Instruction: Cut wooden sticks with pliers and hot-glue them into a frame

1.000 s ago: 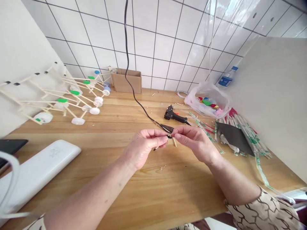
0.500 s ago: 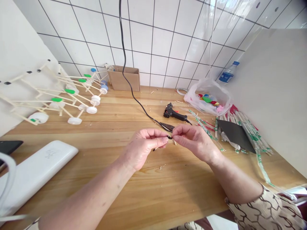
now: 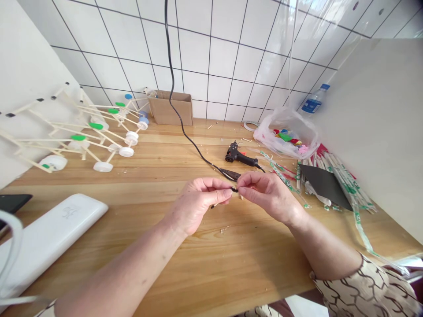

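Observation:
Near the middle of the wooden table [image 3: 158, 246], my left hand [image 3: 201, 200] and my right hand [image 3: 267, 193] pinch a small black piece [image 3: 234, 189] between them, one at each end. A thin stick with a dark tip [image 3: 213, 206] pokes out under my left fingers. Part of another pale stick [image 3: 241, 197] shows beside my right fingertips. Just behind the hands are dark pliers [image 3: 229, 174], partly hidden, and a black glue gun [image 3: 243, 158] lying on its side.
Stick frames with white wheels [image 3: 126, 151] stand at the left, behind a white power bank [image 3: 66, 233]. A cardboard box [image 3: 172, 108] is at the wall. On the right are a plastic bag [image 3: 264, 132], wrapped sticks [image 3: 346, 180] and a black sheet [image 3: 325, 185].

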### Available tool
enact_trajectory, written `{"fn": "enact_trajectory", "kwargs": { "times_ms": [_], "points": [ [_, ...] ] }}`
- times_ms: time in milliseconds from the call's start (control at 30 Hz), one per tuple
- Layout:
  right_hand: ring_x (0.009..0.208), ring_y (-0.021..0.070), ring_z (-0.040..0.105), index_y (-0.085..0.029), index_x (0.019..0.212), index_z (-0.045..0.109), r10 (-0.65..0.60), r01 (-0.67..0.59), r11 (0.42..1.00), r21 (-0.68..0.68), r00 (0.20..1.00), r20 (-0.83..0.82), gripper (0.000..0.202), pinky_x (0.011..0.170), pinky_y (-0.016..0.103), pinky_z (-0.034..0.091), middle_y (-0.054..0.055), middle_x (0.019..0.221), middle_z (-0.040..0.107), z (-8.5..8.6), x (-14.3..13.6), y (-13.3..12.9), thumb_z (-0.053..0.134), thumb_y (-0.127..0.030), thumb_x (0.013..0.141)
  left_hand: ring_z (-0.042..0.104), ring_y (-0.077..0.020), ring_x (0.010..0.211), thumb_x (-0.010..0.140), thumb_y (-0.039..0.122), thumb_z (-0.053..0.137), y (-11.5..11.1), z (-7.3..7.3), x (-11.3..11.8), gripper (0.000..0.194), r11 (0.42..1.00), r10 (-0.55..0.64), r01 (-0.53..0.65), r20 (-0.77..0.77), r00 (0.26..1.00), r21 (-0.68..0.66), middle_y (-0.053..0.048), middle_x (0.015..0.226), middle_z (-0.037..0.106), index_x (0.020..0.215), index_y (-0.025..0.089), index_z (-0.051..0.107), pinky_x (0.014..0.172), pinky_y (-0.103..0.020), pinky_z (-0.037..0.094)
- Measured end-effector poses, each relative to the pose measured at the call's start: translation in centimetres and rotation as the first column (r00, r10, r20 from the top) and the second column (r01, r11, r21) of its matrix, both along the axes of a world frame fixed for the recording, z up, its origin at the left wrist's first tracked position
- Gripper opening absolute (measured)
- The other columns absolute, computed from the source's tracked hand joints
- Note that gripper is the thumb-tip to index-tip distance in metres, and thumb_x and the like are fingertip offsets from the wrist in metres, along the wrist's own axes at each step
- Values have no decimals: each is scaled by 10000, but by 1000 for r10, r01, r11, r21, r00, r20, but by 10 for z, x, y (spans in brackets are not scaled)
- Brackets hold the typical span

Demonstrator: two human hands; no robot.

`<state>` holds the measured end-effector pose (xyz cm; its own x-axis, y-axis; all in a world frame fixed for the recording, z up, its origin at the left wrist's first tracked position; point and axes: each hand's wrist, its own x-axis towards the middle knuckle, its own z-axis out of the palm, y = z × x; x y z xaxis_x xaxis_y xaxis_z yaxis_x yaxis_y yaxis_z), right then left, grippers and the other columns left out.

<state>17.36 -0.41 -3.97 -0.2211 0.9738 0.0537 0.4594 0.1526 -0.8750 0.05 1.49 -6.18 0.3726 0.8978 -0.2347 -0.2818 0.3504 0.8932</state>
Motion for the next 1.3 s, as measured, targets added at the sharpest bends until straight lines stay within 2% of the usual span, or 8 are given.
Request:
{"fn": "enact_trajectory", "kwargs": {
  "times_ms": [333, 567, 867, 1067, 1300],
  "points": [
    [662, 122, 504, -165, 736, 603, 4, -4, 1000, 7, 1000, -14, 113, 619, 246, 388, 3, 701, 600, -1, -1, -1, 562, -261, 776, 513, -103, 550, 535, 195, 761, 2, -3, -1, 94, 999, -18, 18, -11, 1000, 38, -11, 538, 642, 610, 168, 710, 547, -239, 333],
    [672, 126, 500, -166, 738, 594, 14, -13, 1000, 19, 1000, -6, 113, 622, 252, 382, 6, 714, 599, -2, -2, -1, 555, -264, 779, 532, -101, 568, 502, 180, 773, 1, -2, -1, 130, 1000, 21, -21, -2, 1000, -4, -7, 561, 655, 617, 164, 715, 574, -231, 361],
    [664, 122, 495, -162, 738, 591, 32, -31, 999, 11, 999, -44, 115, 614, 252, 371, 3, 702, 584, -1, -3, -2, 553, -261, 781, 548, -111, 617, 507, 158, 771, -1, -3, 2, 116, 999, 36, -36, 77, 996, 0, -6, 590, 655, 601, 156, 703, 636, -247, 406],
    [663, 121, 483, -161, 735, 590, 28, -30, 999, -15, 996, -86, 113, 619, 256, 366, 1, 691, 572, -1, -6, -2, 562, -264, 773, 535, -100, 615, 513, 159, 761, -1, -2, 3, 116, 998, 61, -61, 107, 992, -4, 10, 592, 647, 614, 165, 706, 664, -243, 409],
    [659, 122, 463, -158, 757, 613, -42, 29, 994, -108, 992, -118, 156, 635, 268, 366, 1, 695, 563, -2, -3, -1, 575, -309, 760, 526, -96, 603, 505, 165, 756, -1, -1, 2, 121, 998, 70, -70, 80, 994, -7, 17, 564, 631, 611, 159, 696, 642, -236, 397]
  ]
}}
